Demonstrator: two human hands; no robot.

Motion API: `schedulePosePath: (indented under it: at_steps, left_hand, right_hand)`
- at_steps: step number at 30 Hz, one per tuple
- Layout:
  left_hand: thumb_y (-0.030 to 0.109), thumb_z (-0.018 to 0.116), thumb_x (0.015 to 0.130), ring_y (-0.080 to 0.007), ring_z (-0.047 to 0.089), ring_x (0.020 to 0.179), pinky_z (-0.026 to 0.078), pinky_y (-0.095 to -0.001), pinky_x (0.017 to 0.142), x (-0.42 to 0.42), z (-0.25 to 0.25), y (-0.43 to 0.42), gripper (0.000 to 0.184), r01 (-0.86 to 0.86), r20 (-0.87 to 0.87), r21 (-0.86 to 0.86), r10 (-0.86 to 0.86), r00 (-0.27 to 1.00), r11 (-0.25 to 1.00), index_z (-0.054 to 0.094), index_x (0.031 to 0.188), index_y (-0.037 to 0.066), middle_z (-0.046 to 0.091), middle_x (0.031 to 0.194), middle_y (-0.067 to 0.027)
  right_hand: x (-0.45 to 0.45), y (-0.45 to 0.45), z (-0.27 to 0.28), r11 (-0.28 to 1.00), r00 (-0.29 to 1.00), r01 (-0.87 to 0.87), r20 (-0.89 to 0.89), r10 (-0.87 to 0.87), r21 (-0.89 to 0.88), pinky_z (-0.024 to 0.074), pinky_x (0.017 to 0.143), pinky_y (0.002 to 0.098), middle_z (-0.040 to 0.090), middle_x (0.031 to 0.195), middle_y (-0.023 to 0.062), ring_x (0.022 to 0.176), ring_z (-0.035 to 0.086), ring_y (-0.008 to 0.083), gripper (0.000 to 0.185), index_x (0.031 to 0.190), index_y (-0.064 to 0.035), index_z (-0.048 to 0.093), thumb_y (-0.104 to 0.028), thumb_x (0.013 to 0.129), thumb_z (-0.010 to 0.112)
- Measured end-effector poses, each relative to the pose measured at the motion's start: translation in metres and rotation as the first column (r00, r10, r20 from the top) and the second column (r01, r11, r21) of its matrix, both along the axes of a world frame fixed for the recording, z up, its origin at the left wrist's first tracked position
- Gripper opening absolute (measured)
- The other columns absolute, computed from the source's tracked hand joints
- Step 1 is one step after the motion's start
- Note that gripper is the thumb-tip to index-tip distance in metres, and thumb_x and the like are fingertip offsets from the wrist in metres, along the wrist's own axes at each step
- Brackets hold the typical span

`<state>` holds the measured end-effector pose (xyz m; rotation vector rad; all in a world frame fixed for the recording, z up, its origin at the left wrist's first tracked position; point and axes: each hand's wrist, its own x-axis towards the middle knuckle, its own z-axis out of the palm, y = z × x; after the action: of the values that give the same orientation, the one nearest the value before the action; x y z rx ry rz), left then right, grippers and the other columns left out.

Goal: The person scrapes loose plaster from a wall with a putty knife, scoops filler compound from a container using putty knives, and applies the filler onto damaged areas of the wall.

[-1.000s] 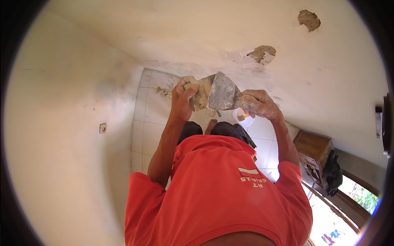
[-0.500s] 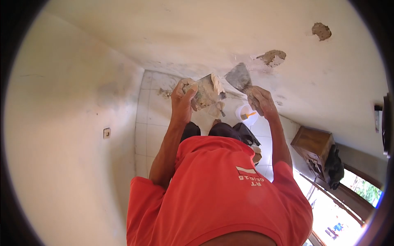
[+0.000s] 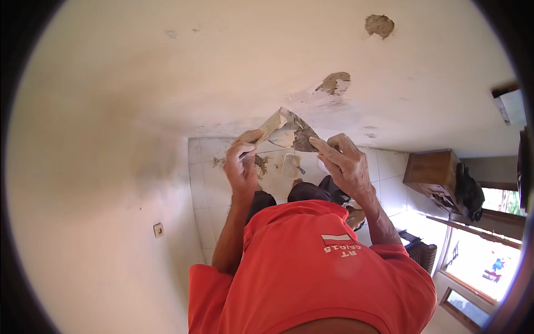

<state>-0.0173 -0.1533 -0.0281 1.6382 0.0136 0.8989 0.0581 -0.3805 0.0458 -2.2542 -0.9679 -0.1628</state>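
My left hand (image 3: 242,164) grips a flat plate (image 3: 271,127) smeared with pale filler, now tilted nearly edge-on. My right hand (image 3: 346,162) is closed around a putty knife (image 3: 302,135), its wide blade pointing left and marked with dark and pale residue. Knife and plate meet at their upper corners, in front of the wall's lower part. The knife's handle is mostly hidden by my fingers. Past them, a patch of bare, rough plaster (image 3: 335,83) breaks the wall's painted surface, with smeared pale filler around its lower edge.
Another hole (image 3: 379,26) shows higher on the wall. On the tiled floor are a pale tray (image 3: 291,166) with a small tool on it and loose debris (image 3: 260,163). A wooden cabinet (image 3: 427,170) stands at right near a bright window. A socket (image 3: 158,230) is on the left wall.
The putty knife has come left and down from near the wall to the plate. The plate has tipped from face-on to nearly edge-on. My view has shifted, and the bucket is now mostly hidden.
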Motion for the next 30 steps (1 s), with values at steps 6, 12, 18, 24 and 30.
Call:
schedulePosePath:
  at_steps: [6,12,18,24,30]
  left_hand:
    - [-0.014,0.054,0.086,-0.0328,0.063,0.103,0.048,-0.0369,0.091,0.025,0.015,0.0,0.022,0.083,0.134,0.311,-0.13,0.982,0.947,0.054,0.103,-0.001,0.067,0.105,-0.0199]
    - [-0.005,0.054,0.092,-0.0241,0.063,0.101,0.049,-0.0318,0.087,0.014,-0.027,-0.014,0.01,-0.112,-0.185,0.087,0.127,0.974,0.99,0.055,0.102,-0.001,0.066,0.108,-0.0169]
    - [0.005,0.057,0.095,-0.017,0.059,0.09,0.047,-0.0291,0.083,-0.014,-0.076,-0.013,0.009,-0.246,-0.465,0.068,0.249,0.85,0.967,0.056,0.102,0.0,0.067,0.104,-0.0118]
    - [0.011,0.06,0.095,-0.0138,0.053,0.09,0.044,-0.0261,0.085,-0.036,-0.103,-0.028,0.013,-0.345,-0.586,0.003,0.281,0.76,0.939,0.055,0.102,0.001,0.06,0.1,-0.0068]
    - [0.015,0.062,0.095,-0.0152,0.055,0.093,0.044,-0.0285,0.087,-0.044,-0.118,-0.041,0.018,-0.389,-0.606,-0.041,0.287,0.742,0.92,0.055,0.102,0.001,0.062,0.102,-0.008]
  right_hand:
    - [0.012,-0.03,-0.008,0.976,0.996,0.061,0.046,-0.072,0.208,0.0498,0.061,0.0318,0.059,0.088,0.0073,0.074,0.06,0.0198,0.043,0.117,-0.0095,0.068,0.0,0.075,0.072]
    - [0.05,-0.076,-0.056,0.95,0.974,0.224,-0.072,-0.214,0.216,0.0498,0.065,0.0337,0.059,0.087,0.0122,0.072,0.061,0.024,0.037,0.122,-0.0043,0.061,0.002,0.085,0.061]
    - [0.12,-0.108,-0.129,0.98,0.968,0.195,-0.167,-0.187,0.034,0.049,0.062,0.038,0.062,0.083,0.0144,0.069,0.062,0.0315,0.024,0.111,-0.0026,0.062,-0.005,0.087,0.063]
    - [0.163,-0.113,-0.141,0.986,0.981,0.158,-0.105,-0.163,-0.062,0.0515,0.065,0.0411,0.065,0.088,0.0155,0.075,0.064,0.0349,0.023,0.11,-0.0042,0.064,-0.01,0.088,0.062]
    - [0.18,-0.146,-0.14,0.98,0.981,0.194,-0.019,-0.195,-0.048,0.052,0.069,0.0411,0.066,0.092,0.016,0.08,0.064,0.0356,0.02,0.108,-0.0036,0.065,-0.01,0.089,0.062]
